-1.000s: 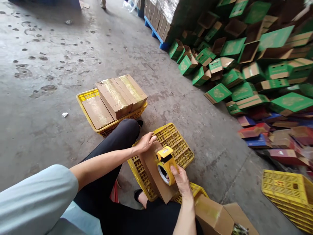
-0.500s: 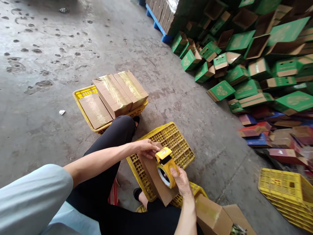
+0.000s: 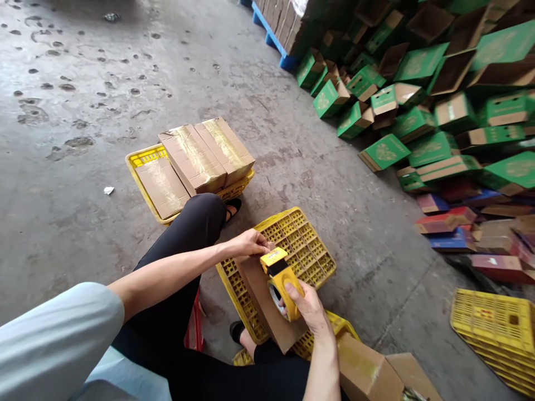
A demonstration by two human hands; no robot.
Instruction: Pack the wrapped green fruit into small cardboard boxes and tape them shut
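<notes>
A yellow tape dispenser [image 3: 296, 285] with a roll of tape is gripped in my right hand [image 3: 311, 309], tilted over a brown cardboard box [image 3: 258, 284]. The box lies long and narrow on an upturned yellow plastic crate [image 3: 310, 240]. At the far end of the box, my left hand [image 3: 253, 243] has its fingers pinched together, just beside the dispenser's front. What those fingers hold is too small to make out.
Taped cartons [image 3: 195, 159] fill a yellow basket [image 3: 142, 192] at the left. An open carton [image 3: 368, 367] stands near my right forearm. Stacked yellow crates [image 3: 493, 334] sit at the right, below a heap of green boxes [image 3: 387, 151]. A blue pallet [image 3: 271, 39] stands behind.
My left hand has shifted slightly up and left, its fingers more tightly pinched. The dispenser has tipped a little leftward in my right hand. The view has turned slightly.
</notes>
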